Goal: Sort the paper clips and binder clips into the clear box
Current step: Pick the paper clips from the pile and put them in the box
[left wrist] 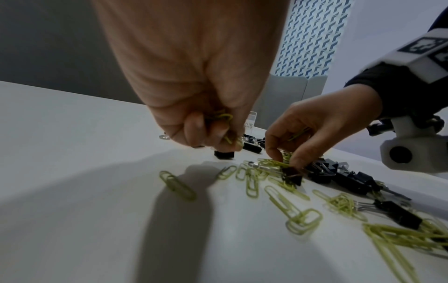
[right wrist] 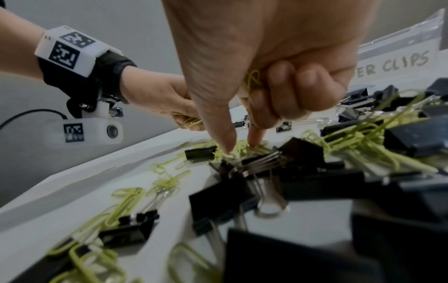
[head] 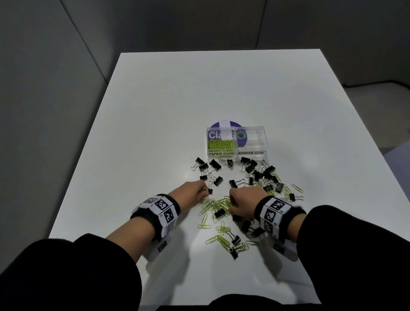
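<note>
A clear two-compartment box stands mid-table; its left side, labelled PAPER CLIPS, holds green paper clips, its right side, labelled BINDER CLIPS, looks empty. Loose green paper clips and black binder clips are scattered in front of it. My left hand grips a small bunch of green paper clips just above the table. My right hand keeps green paper clips in its curled fingers while thumb and forefinger fingertips reach down onto the green clips in the pile.
A purple round disc lies behind the box. The white table ends close to my body and at the left and right. Binder clips crowd the space under my right wrist.
</note>
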A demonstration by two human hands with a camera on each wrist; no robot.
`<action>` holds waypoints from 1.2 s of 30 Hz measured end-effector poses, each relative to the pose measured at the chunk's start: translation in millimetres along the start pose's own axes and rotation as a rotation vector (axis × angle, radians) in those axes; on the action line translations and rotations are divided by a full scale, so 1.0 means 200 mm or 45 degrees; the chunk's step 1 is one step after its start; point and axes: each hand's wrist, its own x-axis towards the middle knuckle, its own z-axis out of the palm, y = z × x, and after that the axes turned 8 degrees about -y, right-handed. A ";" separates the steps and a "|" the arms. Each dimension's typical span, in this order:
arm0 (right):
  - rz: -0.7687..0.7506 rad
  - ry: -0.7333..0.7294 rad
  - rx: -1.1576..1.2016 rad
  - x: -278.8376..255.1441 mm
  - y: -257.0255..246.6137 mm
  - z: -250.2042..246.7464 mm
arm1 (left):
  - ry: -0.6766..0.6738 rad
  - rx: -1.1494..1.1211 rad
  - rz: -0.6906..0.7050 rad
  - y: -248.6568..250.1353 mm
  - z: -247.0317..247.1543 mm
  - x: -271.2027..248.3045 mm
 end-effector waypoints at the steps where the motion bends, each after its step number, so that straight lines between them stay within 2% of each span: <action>1: 0.015 0.000 0.009 0.00 0.00 0.00 | -0.006 0.002 0.004 0.00 0.00 0.00; 6: 0.067 -0.008 0.049 0.02 -0.03 0.00 | 0.009 0.019 0.016 0.02 -0.03 -0.02; 14: 0.020 0.004 0.006 0.04 -0.03 0.01 | -0.031 -0.097 -0.011 -0.02 -0.05 -0.02; 21: 0.054 0.064 0.452 0.06 0.05 -0.06 | 0.005 -0.139 -0.091 -0.06 -0.07 -0.02; 26: 0.006 0.099 0.692 0.04 0.08 -0.09 | 0.072 -0.073 -0.129 -0.09 -0.08 0.00; 34: -0.061 -0.028 0.616 0.03 0.05 -0.08 | -0.017 -0.084 -0.087 -0.14 -0.08 0.00; 36: -0.087 -0.076 0.432 0.02 0.01 -0.07 | -0.008 0.039 -0.140 -0.15 -0.06 -0.01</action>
